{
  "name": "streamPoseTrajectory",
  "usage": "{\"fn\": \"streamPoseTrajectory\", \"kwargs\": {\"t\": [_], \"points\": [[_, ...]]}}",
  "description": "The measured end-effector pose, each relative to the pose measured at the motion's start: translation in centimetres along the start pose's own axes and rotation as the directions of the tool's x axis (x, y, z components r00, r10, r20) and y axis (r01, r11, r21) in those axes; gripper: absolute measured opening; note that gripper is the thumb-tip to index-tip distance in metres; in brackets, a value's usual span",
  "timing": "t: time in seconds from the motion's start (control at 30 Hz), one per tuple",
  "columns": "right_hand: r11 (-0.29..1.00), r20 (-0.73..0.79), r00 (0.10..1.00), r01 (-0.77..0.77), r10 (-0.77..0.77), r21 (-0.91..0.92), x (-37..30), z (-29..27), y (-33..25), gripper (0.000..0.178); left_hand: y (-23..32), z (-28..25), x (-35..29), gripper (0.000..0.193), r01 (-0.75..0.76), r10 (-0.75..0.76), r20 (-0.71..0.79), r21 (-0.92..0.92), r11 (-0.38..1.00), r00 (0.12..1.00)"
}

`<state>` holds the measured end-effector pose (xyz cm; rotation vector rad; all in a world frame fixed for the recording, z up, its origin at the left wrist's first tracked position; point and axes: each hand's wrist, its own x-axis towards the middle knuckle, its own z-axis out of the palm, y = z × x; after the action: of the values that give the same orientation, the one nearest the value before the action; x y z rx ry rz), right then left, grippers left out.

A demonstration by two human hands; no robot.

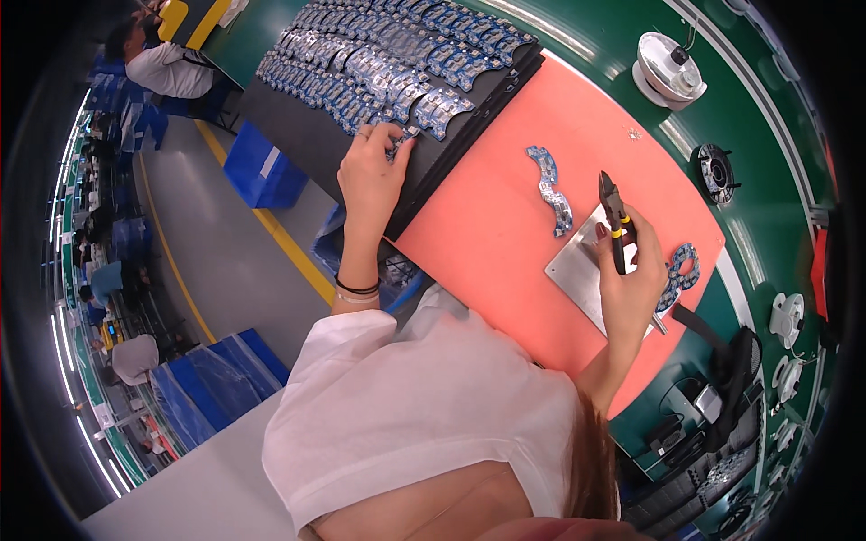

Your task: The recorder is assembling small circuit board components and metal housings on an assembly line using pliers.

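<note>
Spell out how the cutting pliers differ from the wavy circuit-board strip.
The cutting pliers are in the right hand; the circuit-board strip lies on the coral mat. The pliers are dark with yellow bands; the strip is blue with silvery parts. The strip snakes; the pliers run nearly straight. Both are elongated.

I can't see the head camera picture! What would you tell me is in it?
A person's right hand holds black-and-yellow cutters over a metal plate on a salmon-pink mat. Their left hand pinches a small circuit board at the near edge of many rows of blue boards on a dark tray.
</note>
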<state>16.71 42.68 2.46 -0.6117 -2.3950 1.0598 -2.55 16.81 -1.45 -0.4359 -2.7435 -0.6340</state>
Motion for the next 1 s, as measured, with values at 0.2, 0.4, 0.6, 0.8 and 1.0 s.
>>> {"fn": "streamPoseTrajectory", "kwargs": {"t": [0.2,0.4,0.6,0.8,1.0], "points": [[0.999,-0.015,1.000,-0.023,0.023,-0.022,-0.5,-0.8,0.3,0.037,-0.5,0.0,0.6,0.023,0.084,-0.082,-0.055,0.047,0.995,0.995],[0.999,-0.042,0.999,-0.033,0.032,-0.011,-0.8,-1.5,0.5,0.038,0.3,-0.6,0.9,0.026,0.056,-0.058,-0.048,-0.027,0.998,0.997],[0.999,-0.057,0.997,-0.053,0.053,-0.002,-1.2,-2.0,0.3,0.037,4.4,1.3,0.7,0.030,0.056,-0.061,-0.023,-0.162,0.985,0.998],[0.998,-0.079,0.995,-0.053,0.054,0.014,-1.5,-2.6,1.1,0.035,3.5,2.7,0.4,0.027,-0.046,0.014,-0.164,-0.192,0.980,0.986],[0.994,-0.108,0.988,-0.110,0.111,0.017,-1.8,-3.9,1.5,0.034,2.6,-0.2,-1.2,0.027,-0.191,0.166,-0.234,-0.090,0.977,0.958]]}}
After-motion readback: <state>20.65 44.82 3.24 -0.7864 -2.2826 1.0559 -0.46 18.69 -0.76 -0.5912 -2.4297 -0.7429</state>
